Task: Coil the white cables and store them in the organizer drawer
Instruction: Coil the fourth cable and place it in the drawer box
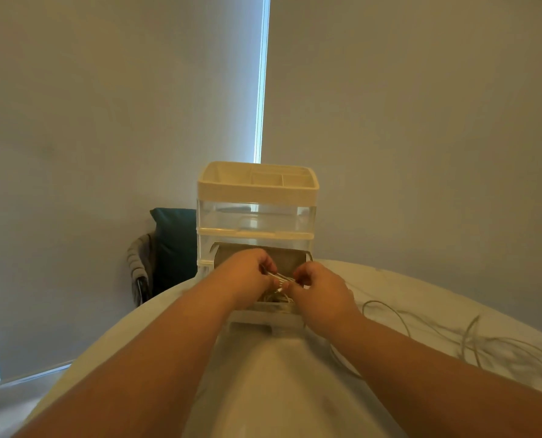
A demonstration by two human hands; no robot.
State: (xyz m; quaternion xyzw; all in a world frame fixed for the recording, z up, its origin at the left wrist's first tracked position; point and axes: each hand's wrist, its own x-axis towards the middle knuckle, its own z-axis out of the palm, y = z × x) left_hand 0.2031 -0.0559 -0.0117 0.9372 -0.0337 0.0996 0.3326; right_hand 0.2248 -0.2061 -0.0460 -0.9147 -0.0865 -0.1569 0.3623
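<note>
A cream and clear plastic organizer (257, 197) stands at the far side of a white round table (282, 390). Its bottom drawer (263, 314) is pulled out toward me. Over the open drawer, my left hand (247, 276) and my right hand (320, 289) each pinch one end of a small coiled white cable (279, 277). More white cable loops (279, 299) lie inside the drawer under my hands. Loose white cables (471, 339) sprawl on the table to the right.
A dark cushion (174, 248) and a grey cloth on a chair (141, 263) sit behind the table at the left. Grey blinds with a bright gap (261, 90) fill the background. The organizer's upper clear drawer (255, 214) is closed.
</note>
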